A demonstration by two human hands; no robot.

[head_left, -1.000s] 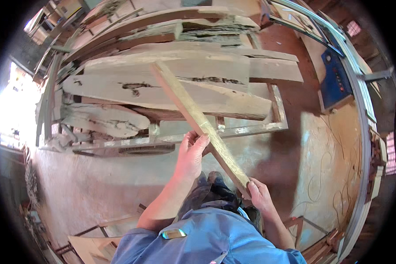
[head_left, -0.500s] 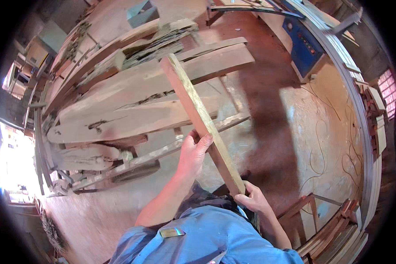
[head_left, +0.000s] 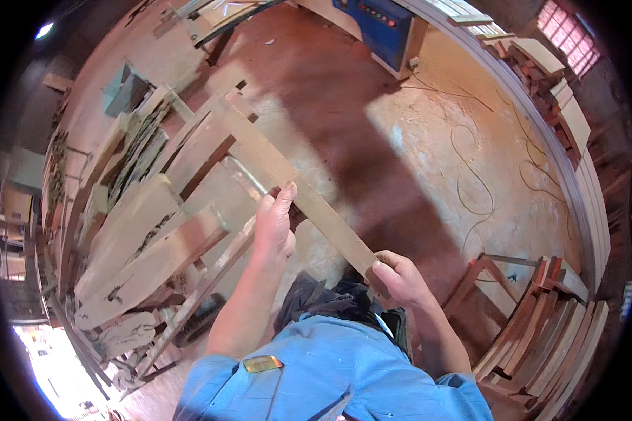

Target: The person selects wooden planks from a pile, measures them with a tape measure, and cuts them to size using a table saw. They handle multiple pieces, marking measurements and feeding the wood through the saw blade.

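Note:
A long, straight wooden board (head_left: 323,216) slants across the view in front of my body, its far end at the upper left and its near end at the lower right. My left hand (head_left: 277,219) grips it around the middle, thumb laid on the upper face and fingers hidden below. At the near end, my right hand (head_left: 400,278) is closed on the board, thumb on top. Beyond the far end lie thick rough slabs (head_left: 144,270) on a low rack at the left.
On the right stands a rack of stacked wooden pieces (head_left: 541,330). A blue machine panel (head_left: 379,31) is at the top. A thin cable (head_left: 481,186) loops over the floor, and a grey-green box (head_left: 125,90) sits beyond the slabs.
My view has turned right, so the slabs now appear further left. The board has rolled so that its broad face shows, and both hands still hold it.

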